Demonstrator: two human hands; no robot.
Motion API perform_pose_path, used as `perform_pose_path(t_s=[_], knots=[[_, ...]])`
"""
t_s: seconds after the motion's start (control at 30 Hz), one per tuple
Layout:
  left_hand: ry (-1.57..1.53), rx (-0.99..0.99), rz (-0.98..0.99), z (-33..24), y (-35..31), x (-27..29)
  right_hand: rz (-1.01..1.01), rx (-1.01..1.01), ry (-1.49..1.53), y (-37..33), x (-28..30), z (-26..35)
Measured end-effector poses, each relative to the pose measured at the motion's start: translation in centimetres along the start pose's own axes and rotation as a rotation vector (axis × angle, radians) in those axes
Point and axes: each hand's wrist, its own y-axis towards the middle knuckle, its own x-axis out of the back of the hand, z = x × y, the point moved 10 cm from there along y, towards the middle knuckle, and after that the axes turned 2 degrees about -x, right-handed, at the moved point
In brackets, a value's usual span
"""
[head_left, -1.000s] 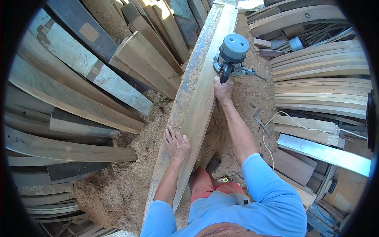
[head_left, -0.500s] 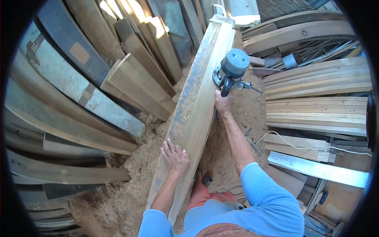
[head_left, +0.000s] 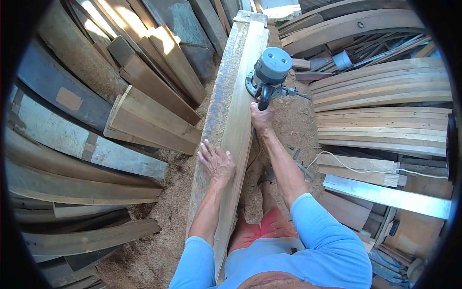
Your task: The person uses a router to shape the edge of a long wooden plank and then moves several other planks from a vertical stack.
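A long pale board (head_left: pixel 239 113) lies lengthwise on a worn, dusty workbench (head_left: pixel 221 94). Near its far end sits a handheld router (head_left: pixel 272 67) with a grey-blue motor housing, a round base and a side fence with a rod. My right hand (head_left: pixel 263 116) is wrapped round the router's black handle. Closer to me, my left hand (head_left: pixel 217 163) rests flat with fingers spread, across the bench top and the board's left edge. The router's cutting bit is hidden under its base.
Planks and panels (head_left: pixel 154 120) lean in rows on the left. Stacked boards (head_left: pixel 382 127) fill the right side, with a metal-coloured bar (head_left: pixel 385 196) below them. A white cable (head_left: pixel 346 166) runs there. Sawdust and shavings (head_left: pixel 166 212) cover the floor.
My view has shifted, so the bench appears farther left. My right hand still grips the router near the far end, and my left hand stays flat near the board's edge.
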Motion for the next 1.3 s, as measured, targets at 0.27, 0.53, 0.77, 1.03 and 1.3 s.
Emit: perform_pose_path(t_s=[0.27,0.53,0.77,1.03,1.3], knots=[[-0.014,0.038,0.052,-1.6,5.3,-1.6,0.026,-0.056,-0.003,6.5,-1.8,-1.9],[-0.014,0.063,0.121,-3.0,10.0,-2.4,0.019,-0.038,0.002,11.6,-3.1,-3.8],[0.006,0.081,0.158,-3.8,12.4,-3.3,0.005,-0.041,0.0,15.9,-4.1,-4.6],[-0.056,0.069,0.122,-4.1,13.0,-2.9,0.008,0.021,-0.015,20.6,-5.2,-5.0],[-0.042,0.05,0.119,-4.2,13.1,-2.8,0.002,0.052,-0.036,24.8,-6.0,-5.2]])
